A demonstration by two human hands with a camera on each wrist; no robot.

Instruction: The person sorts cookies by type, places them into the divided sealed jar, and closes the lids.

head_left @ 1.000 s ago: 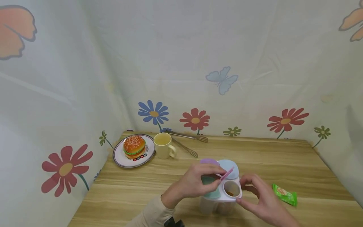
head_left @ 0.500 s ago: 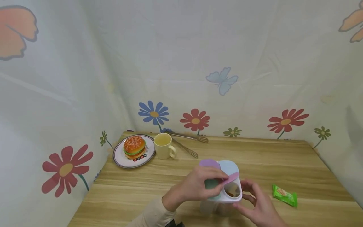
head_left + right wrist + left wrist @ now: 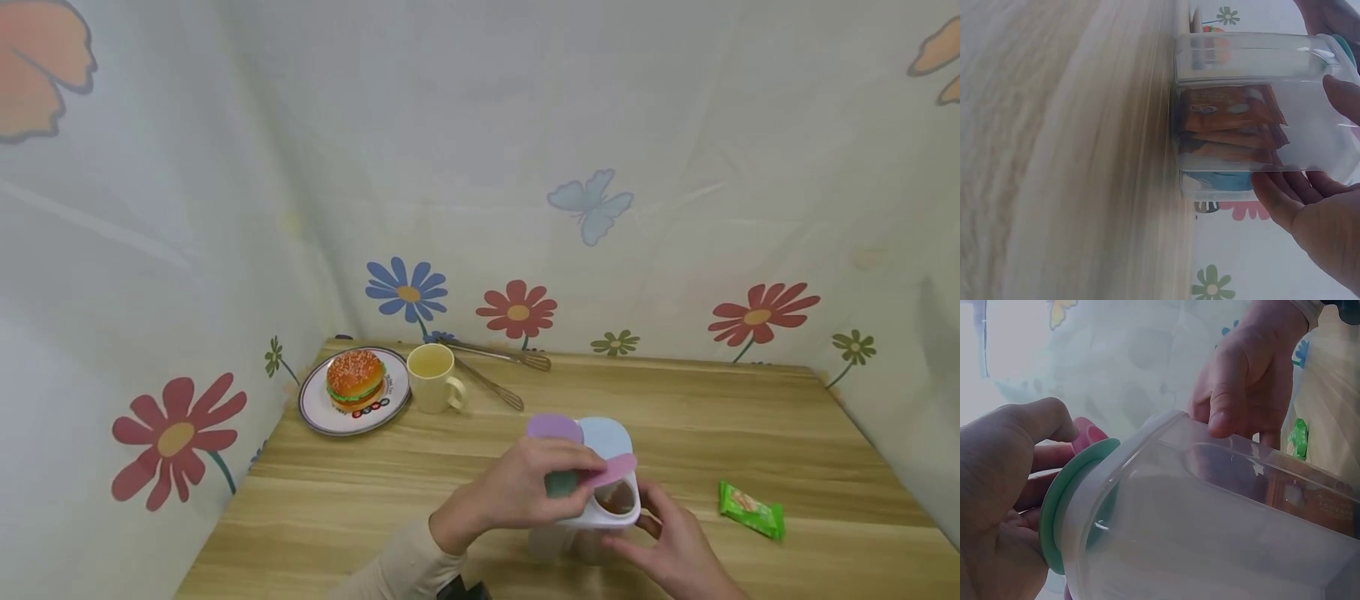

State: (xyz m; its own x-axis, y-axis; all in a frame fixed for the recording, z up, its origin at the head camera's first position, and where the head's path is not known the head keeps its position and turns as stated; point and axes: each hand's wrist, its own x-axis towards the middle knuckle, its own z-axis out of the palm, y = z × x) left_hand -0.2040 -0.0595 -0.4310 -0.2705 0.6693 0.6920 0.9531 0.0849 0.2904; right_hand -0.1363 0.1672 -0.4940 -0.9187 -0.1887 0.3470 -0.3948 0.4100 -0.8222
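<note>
A clear plastic storage container [image 3: 1241, 56] with a white top stands on the table, divided into compartments. Purple [image 3: 553, 427], light blue [image 3: 609, 435] and green lids [image 3: 1054, 506] cover three openings. My left hand [image 3: 517, 492] pinches a pink lid [image 3: 621, 467], tilted over the far edge of the fourth, uncovered round opening [image 3: 618, 498]. Stacked brown packets [image 3: 1229, 115] show through the wall of one compartment. With thumb and fingers on opposite sides, my right hand [image 3: 678, 546] grips the container's right side just below the white top.
To the right lies a small green packet [image 3: 752, 509]. At the back left are a plate [image 3: 318, 408] with a toy burger [image 3: 356, 379], a yellow mug [image 3: 431, 387] and two whisks [image 3: 491, 383]. Flower-printed cloth [image 3: 465, 167] hangs around the table.
The pink lid has swung from steeply tilted to flatter and shifted right over the opening's far edge. My right hand has slid slightly lower and left along the container.
</note>
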